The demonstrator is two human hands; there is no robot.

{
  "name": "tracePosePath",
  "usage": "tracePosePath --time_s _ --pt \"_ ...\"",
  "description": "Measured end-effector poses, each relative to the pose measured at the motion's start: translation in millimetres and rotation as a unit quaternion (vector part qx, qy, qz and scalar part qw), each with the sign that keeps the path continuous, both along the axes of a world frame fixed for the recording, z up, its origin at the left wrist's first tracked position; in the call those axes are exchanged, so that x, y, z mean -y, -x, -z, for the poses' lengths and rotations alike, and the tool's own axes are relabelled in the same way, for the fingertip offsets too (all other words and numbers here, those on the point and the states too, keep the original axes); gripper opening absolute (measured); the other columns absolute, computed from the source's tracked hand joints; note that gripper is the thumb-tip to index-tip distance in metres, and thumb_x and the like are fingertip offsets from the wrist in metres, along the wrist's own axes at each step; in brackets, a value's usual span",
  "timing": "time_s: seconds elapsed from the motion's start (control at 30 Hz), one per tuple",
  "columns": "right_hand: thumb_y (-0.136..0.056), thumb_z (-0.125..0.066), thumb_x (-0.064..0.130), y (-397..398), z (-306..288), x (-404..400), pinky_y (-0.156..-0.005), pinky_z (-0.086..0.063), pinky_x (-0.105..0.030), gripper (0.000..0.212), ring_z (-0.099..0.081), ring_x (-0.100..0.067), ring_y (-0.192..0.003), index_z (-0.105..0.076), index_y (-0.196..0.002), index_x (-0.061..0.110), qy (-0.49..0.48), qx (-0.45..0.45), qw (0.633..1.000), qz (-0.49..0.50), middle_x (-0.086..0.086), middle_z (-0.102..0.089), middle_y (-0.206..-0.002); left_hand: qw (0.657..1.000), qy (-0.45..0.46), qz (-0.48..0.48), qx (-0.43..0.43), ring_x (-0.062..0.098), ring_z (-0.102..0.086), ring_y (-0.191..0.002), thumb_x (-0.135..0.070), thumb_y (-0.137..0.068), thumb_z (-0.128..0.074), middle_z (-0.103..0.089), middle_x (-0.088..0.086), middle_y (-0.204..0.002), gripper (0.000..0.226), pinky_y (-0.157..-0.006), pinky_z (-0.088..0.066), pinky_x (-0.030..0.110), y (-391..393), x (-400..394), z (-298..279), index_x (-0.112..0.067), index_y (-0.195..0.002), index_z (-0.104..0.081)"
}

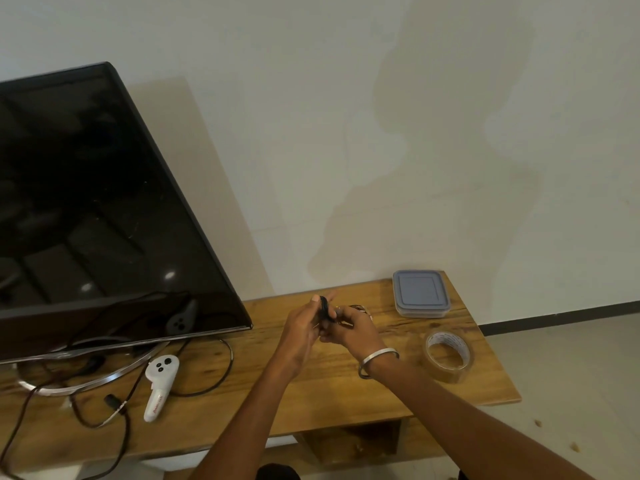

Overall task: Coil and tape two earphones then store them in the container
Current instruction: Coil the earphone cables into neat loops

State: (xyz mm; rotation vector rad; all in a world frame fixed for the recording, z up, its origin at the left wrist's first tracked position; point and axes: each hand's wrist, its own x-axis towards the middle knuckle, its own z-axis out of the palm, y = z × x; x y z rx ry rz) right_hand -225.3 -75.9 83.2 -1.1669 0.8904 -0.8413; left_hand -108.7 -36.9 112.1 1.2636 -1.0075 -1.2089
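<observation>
- While both arms reach forward over the table point(346, 393), the left hand point(304, 327) clenches a black coiled earphone point(325, 308), thumb up.
- Right hand point(349, 329), bangled at the wrist, pinches the same coil from beside it.
- Lidded container point(420, 292) sits at the table's far right corner, tape roll point(448, 355) near the right edge.

I am seeing a large black flat-screen television point(104, 209) standing on the left of the wooden table point(329, 386). A white handheld controller point(160, 386) is lying before it, among loose black cables point(207, 375) trailing across the tabletop.
</observation>
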Motion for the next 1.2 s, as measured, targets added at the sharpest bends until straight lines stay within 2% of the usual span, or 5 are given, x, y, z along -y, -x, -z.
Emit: tracePosePath --time_s 0.23,0.53,0.83,0.97,1.2 --pt "-0.090 -0.054 -0.003 -11.6 19.0 -7.2 -0.094 -0.052 -0.043 0.008 -0.064 -0.031 -0.090 -0.059 -0.092 -0.009 -0.080 0.090 0.993 -0.008 -0.023 -0.062 -0.097 0.997 0.009 -0.049 -0.050 0.020 -0.065 -0.113 -0.033 -0.099 -0.041 -0.072 0.011 -0.112 0.046 -0.084 -0.051 0.038 -19.8 4.2 26.5 -0.020 -0.056 -0.053" --pt "-0.078 -0.067 -0.008 -31.1 49.5 -3.6 -0.077 -0.054 -0.025 0.008 -0.066 -0.016 -0.083 -0.069 -0.086 -0.004 -0.033 -0.010 0.994 0.103 -0.007 -0.068 -0.085 0.987 -0.019 -0.101 -0.126 0.032 -0.063 -0.108 -0.027 -0.101 -0.039 -0.068 0.025 -0.105 0.039 -0.098 -0.047 0.044 -34.6 8.7 77.3 -0.010 -0.067 -0.048" --pt "-0.080 -0.067 -0.002 -52.4 91.5 9.9 -0.074 -0.044 -0.008 0.013 -0.057 -0.007 -0.082 -0.072 -0.084 0.009 0.099 -0.247 0.953 0.143 0.004 -0.059 -0.087 0.972 -0.146 -0.176 0.047 0.010 -0.064 -0.083 -0.033 -0.103 -0.038 -0.069 0.002 -0.095 0.033 -0.069 -0.051 0.025 -39.0 24.4 128.6 -0.018 -0.092 -0.065" --pt "-0.082 -0.062 -0.003 -61.1 111.0 16.7 -0.068 -0.039 -0.001 0.012 -0.055 -0.010 -0.080 -0.071 -0.084 0.004 0.101 -0.308 0.938 0.120 -0.007 -0.061 -0.095 0.944 -0.196 -0.189 0.186 0.020 -0.059 -0.085 -0.028 -0.104 -0.037 -0.068 0.010 -0.097 0.035 -0.075 -0.045 0.034 -42.8 36.6 146.6 -0.009 -0.096 -0.065" --pt "-0.080 -0.056 -0.005 -69.2 127.0 25.4 -0.083 -0.042 -0.022 0.014 -0.059 -0.023 -0.089 -0.069 -0.082 0.001 0.148 -0.352 0.923 0.042 -0.014 -0.062 -0.094 0.845 -0.214 -0.202 0.446 0.028 -0.052 -0.106 -0.020 -0.102 -0.038 -0.061 0.013 -0.108 0.033 -0.090 -0.040 0.036 -43.6 45.9 156.9 -0.003 -0.104 -0.066"
